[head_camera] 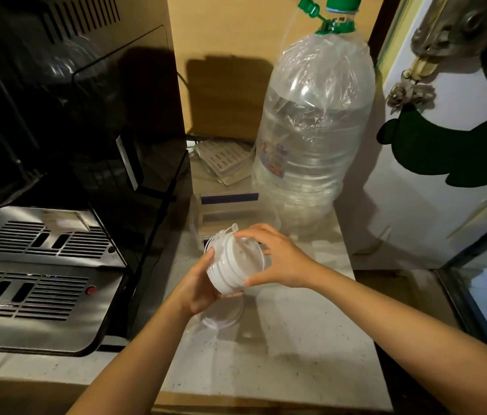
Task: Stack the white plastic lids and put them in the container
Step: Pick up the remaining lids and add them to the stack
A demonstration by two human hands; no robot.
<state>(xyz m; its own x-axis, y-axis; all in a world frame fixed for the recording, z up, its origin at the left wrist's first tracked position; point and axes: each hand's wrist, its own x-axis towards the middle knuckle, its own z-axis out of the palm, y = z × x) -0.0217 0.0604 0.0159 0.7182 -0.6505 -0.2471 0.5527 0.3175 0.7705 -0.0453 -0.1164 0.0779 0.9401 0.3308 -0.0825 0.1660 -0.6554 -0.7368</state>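
A stack of several white plastic lids (231, 263) is held on its side above the counter, its open face turned to the right. My left hand (198, 287) cups the stack from below and behind. My right hand (278, 257) grips the front rim, thumb below and fingers on top. One more white lid (221, 320) lies flat on the speckled counter just beneath the stack. A clear rectangular plastic container (203, 218) with a blue strip stands right behind the hands, partly hidden by them.
A large clear water bottle (311, 139) with green caps stands at the back right. A black coffee machine with a steel drip tray (41, 256) fills the left side. A white wall and door edge lie to the right. The counter (296, 354) ends at the near edge.
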